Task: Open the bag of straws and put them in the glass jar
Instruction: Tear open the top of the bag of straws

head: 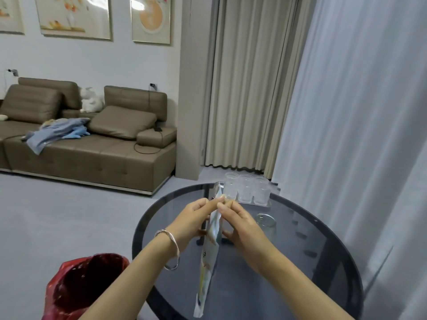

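Between both hands' fingers (220,202), pinched shut on its top edge, hangs the bag of straws (211,248); tear steadily, the glass jar (266,227) just right.

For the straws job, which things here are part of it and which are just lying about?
Part of the job:
- bag, pinched at its top in both grips
- left hand
- right hand
- jar, upright on the table

Lying about:
- ribbed cups at the table's far edge
- red bin liner on the floor
- sofa
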